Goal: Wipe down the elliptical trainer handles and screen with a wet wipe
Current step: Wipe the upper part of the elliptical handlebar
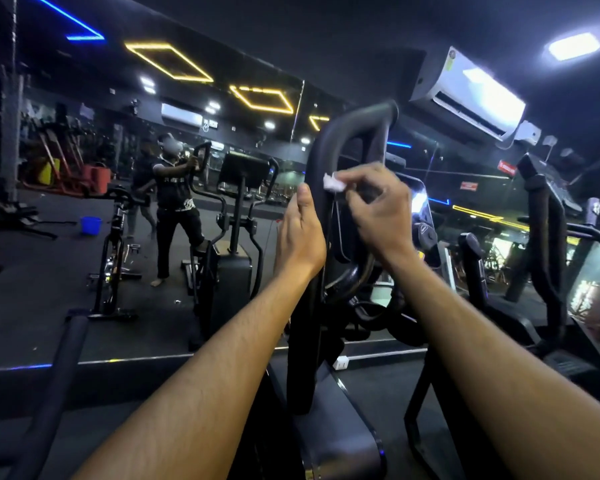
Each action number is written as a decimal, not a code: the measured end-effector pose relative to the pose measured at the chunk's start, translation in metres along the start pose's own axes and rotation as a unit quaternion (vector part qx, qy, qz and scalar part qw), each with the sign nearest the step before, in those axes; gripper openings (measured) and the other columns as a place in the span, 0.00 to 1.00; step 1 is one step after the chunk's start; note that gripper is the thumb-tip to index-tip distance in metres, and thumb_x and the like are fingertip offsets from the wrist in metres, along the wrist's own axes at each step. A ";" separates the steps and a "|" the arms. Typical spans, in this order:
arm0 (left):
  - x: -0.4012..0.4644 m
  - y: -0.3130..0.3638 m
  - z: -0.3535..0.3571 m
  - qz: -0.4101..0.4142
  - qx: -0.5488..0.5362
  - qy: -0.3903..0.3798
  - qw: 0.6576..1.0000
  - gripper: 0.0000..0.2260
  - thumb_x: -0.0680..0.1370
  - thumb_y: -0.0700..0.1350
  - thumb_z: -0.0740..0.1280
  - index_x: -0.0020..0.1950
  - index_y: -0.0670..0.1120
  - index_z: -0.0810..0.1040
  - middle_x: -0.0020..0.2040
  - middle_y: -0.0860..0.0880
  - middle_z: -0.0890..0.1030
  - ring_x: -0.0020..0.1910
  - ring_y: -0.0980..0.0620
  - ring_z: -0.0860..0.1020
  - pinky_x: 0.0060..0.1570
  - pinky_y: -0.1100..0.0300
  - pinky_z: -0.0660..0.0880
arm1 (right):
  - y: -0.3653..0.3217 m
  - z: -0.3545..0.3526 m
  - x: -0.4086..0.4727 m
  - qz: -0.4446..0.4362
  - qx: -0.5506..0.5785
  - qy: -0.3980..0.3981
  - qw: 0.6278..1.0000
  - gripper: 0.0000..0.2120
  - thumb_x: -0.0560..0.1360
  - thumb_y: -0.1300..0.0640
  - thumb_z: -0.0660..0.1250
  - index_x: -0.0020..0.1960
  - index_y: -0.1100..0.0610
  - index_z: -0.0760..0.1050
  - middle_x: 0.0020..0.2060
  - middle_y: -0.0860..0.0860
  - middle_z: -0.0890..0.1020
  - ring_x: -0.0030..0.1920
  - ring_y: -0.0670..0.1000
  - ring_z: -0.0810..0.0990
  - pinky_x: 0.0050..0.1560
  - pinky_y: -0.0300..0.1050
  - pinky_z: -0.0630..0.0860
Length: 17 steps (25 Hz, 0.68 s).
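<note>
The elliptical's black looped handle (329,143) rises in the middle of the view. My left hand (300,233) grips its left bar from the side, thumb pointing up. My right hand (378,209) pinches a small crumpled white wet wipe (332,181) and presses it against the same bar just above my left hand. Behind my right hand the trainer's screen (420,199) shows as a bright glare, mostly hidden. A second black handle (544,216) stands to the right.
A wall mirror (118,289) ahead reflects the gym, a spin bike, a blue bucket and a person on the trainer. An air conditioner (471,95) hangs at the upper right. A padded bar (56,375) crosses the lower left. Another machine (596,299) stands at the far right.
</note>
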<state>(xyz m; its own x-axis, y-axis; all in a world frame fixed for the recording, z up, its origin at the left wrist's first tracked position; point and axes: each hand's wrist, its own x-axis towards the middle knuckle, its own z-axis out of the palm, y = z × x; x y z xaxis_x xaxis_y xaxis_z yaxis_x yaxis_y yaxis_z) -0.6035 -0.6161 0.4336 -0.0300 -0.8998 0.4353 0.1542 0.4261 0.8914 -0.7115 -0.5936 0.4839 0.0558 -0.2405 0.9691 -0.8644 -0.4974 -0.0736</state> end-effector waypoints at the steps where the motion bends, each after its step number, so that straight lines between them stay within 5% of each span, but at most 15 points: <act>1: 0.000 0.000 0.000 0.002 0.002 0.002 1.000 0.30 0.86 0.64 0.43 0.84 0.53 0.60 0.82 0.49 0.65 0.81 0.49 0.62 0.76 0.54 0.58 | 0.002 0.000 0.014 0.000 -0.009 0.021 1.000 0.12 0.71 0.67 0.68 0.51 0.58 0.85 0.47 0.51 0.85 0.49 0.47 0.83 0.54 0.41 0.79; 7: -0.001 0.000 -0.001 0.013 0.005 0.002 1.000 0.29 0.86 0.64 0.43 0.84 0.53 0.59 0.82 0.50 0.66 0.80 0.49 0.63 0.75 0.55 0.59 | -0.008 0.017 0.038 0.069 0.010 0.070 0.995 0.13 0.72 0.67 0.68 0.51 0.55 0.86 0.46 0.47 0.85 0.45 0.41 0.81 0.50 0.33 0.76; 13: 0.003 -0.004 0.001 0.016 -0.011 -0.002 1.000 0.29 0.86 0.64 0.42 0.84 0.54 0.60 0.82 0.50 0.65 0.81 0.48 0.63 0.77 0.50 0.59 | 0.001 -0.004 0.008 0.062 0.041 -0.034 0.997 0.13 0.73 0.68 0.69 0.52 0.56 0.86 0.47 0.47 0.86 0.47 0.45 0.85 0.53 0.46 0.82; 17: 0.003 -0.007 0.002 0.019 -0.005 0.000 1.000 0.29 0.86 0.65 0.42 0.84 0.56 0.59 0.82 0.52 0.65 0.81 0.49 0.62 0.77 0.49 0.58 | 0.017 -0.009 0.058 0.108 0.011 0.077 0.991 0.12 0.72 0.64 0.70 0.50 0.52 0.86 0.44 0.45 0.86 0.45 0.46 0.85 0.52 0.51 0.82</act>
<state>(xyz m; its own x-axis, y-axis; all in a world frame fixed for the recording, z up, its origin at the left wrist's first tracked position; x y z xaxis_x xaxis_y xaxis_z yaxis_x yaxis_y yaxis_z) -0.6070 -0.6211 0.4290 -0.0236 -0.8831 0.4686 0.1643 0.4589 0.8732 -0.7272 -0.6087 0.5406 -0.2080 -0.2150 0.9542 -0.8365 -0.4665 -0.2874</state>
